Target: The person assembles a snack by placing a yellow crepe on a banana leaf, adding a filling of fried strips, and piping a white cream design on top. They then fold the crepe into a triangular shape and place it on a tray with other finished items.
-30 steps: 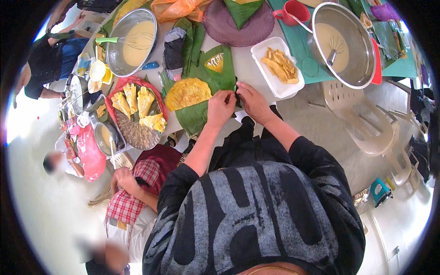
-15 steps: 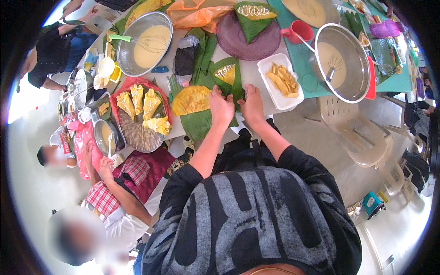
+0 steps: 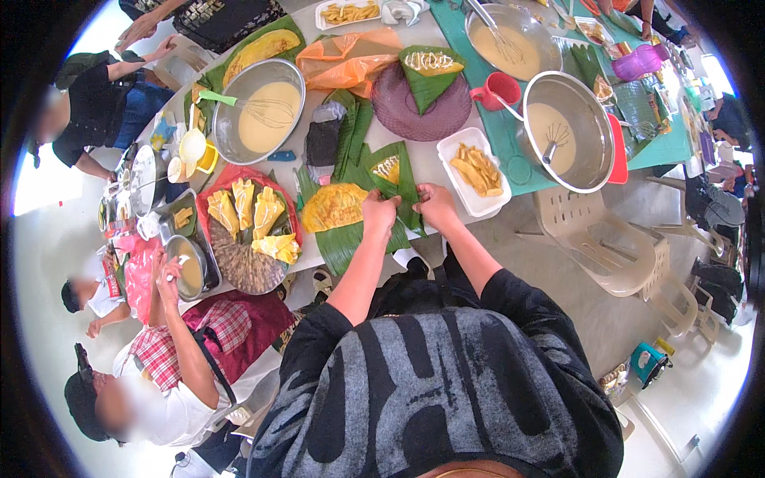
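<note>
Both hands are at the table's near edge, on a folded green banana leaf [image 3: 408, 201] around a yellow filled crepe [image 3: 386, 168] with white drizzle. My left hand [image 3: 381, 213] is closed, pinching the leaf's left side. My right hand [image 3: 437, 208] pinches its right side, fingertips curled in. Left of them, a flat yellow crepe [image 3: 335, 205] lies on another banana leaf [image 3: 351, 245]. A white foam tray [image 3: 488, 205] of golden fried strips [image 3: 476, 170] sits just right of my right hand. The fingertips are partly hidden by the leaf.
A purple glass plate [image 3: 390, 107] bears another leaf-wrapped crepe [image 3: 430, 72]. Batter bowls [image 3: 288, 135] [image 3: 598, 151] with whisks stand left and right. A round plate [image 3: 251, 267] holds several rolled crepes. Plastic chairs [image 3: 590, 227] are at right; a co-worker [image 3: 171, 358] sits at left.
The view has shifted, showing more of the table's far side. Both my hands remain at the leaf, their fingers now more curled. The co-worker at left has shifted and raised a hand.
</note>
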A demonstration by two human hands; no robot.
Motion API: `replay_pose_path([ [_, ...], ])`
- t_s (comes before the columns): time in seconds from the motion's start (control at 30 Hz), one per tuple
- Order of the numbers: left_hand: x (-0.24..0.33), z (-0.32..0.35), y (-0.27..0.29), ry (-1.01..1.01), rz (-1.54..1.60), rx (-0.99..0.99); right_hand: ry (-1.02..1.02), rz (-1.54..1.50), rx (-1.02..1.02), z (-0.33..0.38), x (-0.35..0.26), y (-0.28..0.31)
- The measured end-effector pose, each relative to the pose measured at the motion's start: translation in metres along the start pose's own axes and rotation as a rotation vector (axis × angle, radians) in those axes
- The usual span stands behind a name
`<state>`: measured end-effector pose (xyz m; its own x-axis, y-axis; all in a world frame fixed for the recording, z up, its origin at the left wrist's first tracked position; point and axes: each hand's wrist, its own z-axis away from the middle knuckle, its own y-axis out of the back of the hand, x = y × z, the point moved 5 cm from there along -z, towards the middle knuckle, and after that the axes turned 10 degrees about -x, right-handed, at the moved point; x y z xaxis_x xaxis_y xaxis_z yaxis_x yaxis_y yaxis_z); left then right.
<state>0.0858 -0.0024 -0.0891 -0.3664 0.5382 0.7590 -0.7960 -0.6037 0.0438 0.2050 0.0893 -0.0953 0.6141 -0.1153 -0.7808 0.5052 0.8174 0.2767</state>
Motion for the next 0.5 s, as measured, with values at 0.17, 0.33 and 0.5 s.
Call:
replay_pose_path([
  [0.17, 0.003, 0.02, -0.007, 0.146, 0.371, -0.099, 0.08, 0.051, 0.001, 0.009, -0.009, 0.008],
  [0.33, 0.003, 0.033, -0.008, 0.068, 0.376, -0.137, 0.136, -0.111, -0.084, 0.018, -0.014, 0.014],
  [0.5, 0.058, 0.047, -0.005, -0.069, 0.338, -0.202, 0.258, -0.019, -0.117, 0.035, -0.083, 0.051],
])
